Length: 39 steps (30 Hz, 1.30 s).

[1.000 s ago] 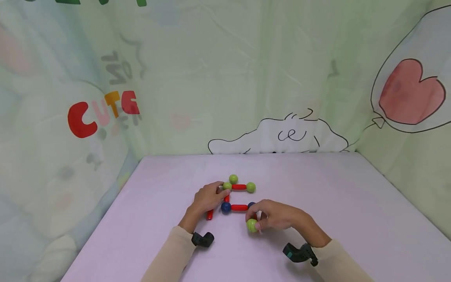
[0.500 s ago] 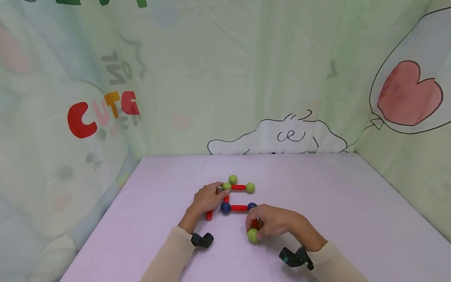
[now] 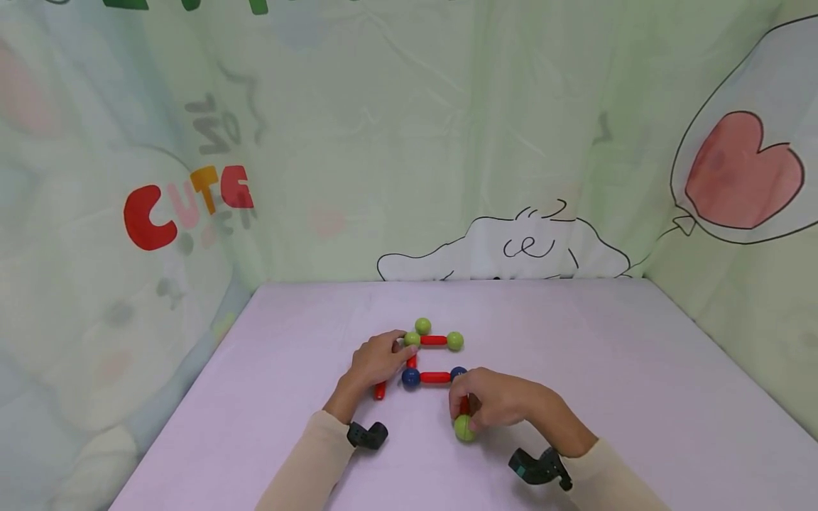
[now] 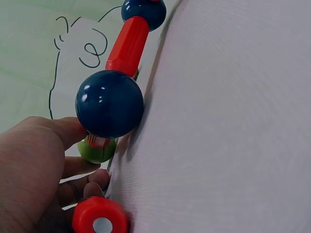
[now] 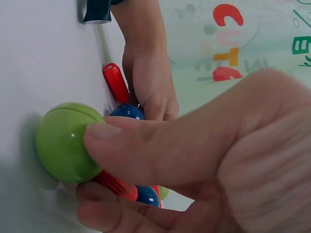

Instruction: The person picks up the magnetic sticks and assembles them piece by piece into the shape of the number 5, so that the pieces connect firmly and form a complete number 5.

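On the table lies a structure of magnetic balls and rods. My left hand (image 3: 378, 360) pinches its green corner ball (image 3: 412, 340) between thumb and fingers; a red rod (image 3: 412, 362) links that ball to a blue ball (image 3: 411, 377). Another red rod (image 3: 435, 377) runs right to a second blue ball (image 3: 458, 372), partly hidden by my right hand (image 3: 501, 399). That hand grips the nearest green ball (image 3: 464, 429), thumb pressed on its side in the right wrist view. The red rod (image 5: 116, 186) behind this ball reaches a blue ball (image 5: 147, 195).
At the structure's far side, a red rod (image 3: 434, 341) ends in a green ball (image 3: 455, 341). One more green ball (image 3: 423, 326) sits just behind the corner ball. A loose red rod (image 3: 380, 390) lies beside my left wrist. Printed curtains surround the table (image 3: 575, 341).
My right hand has moved the near green ball slightly toward me, and its red rod now extends from the right blue ball. My left hand has stayed in place.
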Each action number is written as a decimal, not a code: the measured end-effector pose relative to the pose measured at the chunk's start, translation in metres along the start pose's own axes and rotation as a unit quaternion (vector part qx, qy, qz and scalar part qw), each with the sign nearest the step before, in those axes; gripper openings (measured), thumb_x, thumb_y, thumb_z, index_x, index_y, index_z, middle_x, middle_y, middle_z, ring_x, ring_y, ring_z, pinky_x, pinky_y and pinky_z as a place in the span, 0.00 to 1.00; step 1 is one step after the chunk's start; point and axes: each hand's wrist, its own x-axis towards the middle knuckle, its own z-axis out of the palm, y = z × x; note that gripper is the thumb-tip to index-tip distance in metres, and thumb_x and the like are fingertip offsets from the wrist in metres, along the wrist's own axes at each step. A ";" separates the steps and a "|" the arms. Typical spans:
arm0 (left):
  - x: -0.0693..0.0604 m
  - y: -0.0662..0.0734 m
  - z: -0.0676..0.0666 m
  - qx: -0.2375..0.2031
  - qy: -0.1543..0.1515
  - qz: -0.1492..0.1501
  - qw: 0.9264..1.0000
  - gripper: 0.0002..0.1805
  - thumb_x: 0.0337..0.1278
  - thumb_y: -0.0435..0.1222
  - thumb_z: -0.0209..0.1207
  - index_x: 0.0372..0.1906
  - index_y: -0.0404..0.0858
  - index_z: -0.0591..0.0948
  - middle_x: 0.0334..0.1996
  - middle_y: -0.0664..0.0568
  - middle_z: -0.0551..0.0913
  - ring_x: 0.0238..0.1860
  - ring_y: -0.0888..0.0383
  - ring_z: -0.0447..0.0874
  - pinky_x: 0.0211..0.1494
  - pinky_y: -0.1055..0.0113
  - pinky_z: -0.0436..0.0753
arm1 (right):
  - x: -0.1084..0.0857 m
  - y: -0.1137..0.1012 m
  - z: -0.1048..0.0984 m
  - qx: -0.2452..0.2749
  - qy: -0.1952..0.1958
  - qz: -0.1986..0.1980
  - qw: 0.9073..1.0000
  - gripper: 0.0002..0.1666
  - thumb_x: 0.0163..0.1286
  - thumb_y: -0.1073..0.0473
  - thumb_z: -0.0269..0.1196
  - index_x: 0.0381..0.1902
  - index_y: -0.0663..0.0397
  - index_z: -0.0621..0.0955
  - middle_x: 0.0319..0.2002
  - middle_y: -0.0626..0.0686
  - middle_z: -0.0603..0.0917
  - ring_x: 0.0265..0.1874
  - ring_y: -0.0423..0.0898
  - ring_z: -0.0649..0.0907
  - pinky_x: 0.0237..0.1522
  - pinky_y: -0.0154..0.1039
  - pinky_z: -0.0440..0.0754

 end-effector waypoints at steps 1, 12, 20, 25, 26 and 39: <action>0.000 0.000 0.000 0.001 -0.001 0.000 1.000 0.30 0.67 0.57 0.59 0.68 0.47 0.77 0.33 0.55 0.78 0.34 0.55 0.75 0.38 0.59 0.71 | 0.000 0.000 0.000 -0.002 0.001 0.000 1.000 0.14 0.56 0.70 0.73 0.34 0.46 0.85 0.35 0.44 0.80 0.36 0.46 0.78 0.38 0.36 0.80; 0.002 0.000 0.000 0.005 0.001 0.006 1.000 0.30 0.68 0.56 0.58 0.69 0.48 0.76 0.33 0.56 0.77 0.36 0.55 0.75 0.39 0.59 0.72 | 0.001 0.000 -0.002 -0.012 0.007 0.007 1.000 0.14 0.51 0.66 0.77 0.32 0.45 0.85 0.34 0.45 0.81 0.34 0.45 0.78 0.36 0.37 0.78; 0.003 -0.001 0.000 -0.003 0.001 0.001 1.000 0.30 0.68 0.57 0.58 0.68 0.47 0.76 0.33 0.56 0.78 0.34 0.55 0.75 0.37 0.60 0.71 | 0.002 0.000 -0.002 -0.002 0.007 0.007 1.000 0.14 0.51 0.67 0.77 0.32 0.46 0.85 0.34 0.46 0.81 0.35 0.48 0.79 0.35 0.38 0.78; 0.003 -0.002 0.001 -0.010 0.001 0.001 1.000 0.30 0.68 0.57 0.59 0.69 0.47 0.76 0.32 0.55 0.78 0.33 0.55 0.75 0.36 0.60 0.70 | 0.001 0.001 -0.003 -0.004 0.005 0.010 1.000 0.15 0.51 0.66 0.77 0.32 0.46 0.85 0.34 0.45 0.81 0.35 0.47 0.78 0.36 0.38 0.77; 0.003 -0.002 0.001 -0.011 0.001 0.001 1.000 0.30 0.68 0.57 0.59 0.69 0.47 0.76 0.32 0.55 0.78 0.33 0.55 0.75 0.35 0.60 0.70 | 0.001 0.001 -0.003 -0.003 0.004 0.010 1.000 0.15 0.51 0.67 0.78 0.32 0.46 0.85 0.33 0.45 0.80 0.35 0.47 0.78 0.36 0.38 0.77; 0.002 -0.003 0.001 -0.026 -0.007 0.003 1.000 0.31 0.67 0.57 0.59 0.69 0.47 0.76 0.33 0.55 0.77 0.33 0.55 0.75 0.35 0.60 0.70 | 0.001 -0.001 -0.002 -0.003 0.009 0.027 1.000 0.21 0.51 0.64 0.79 0.42 0.44 0.86 0.37 0.45 0.82 0.38 0.47 0.78 0.38 0.40 0.80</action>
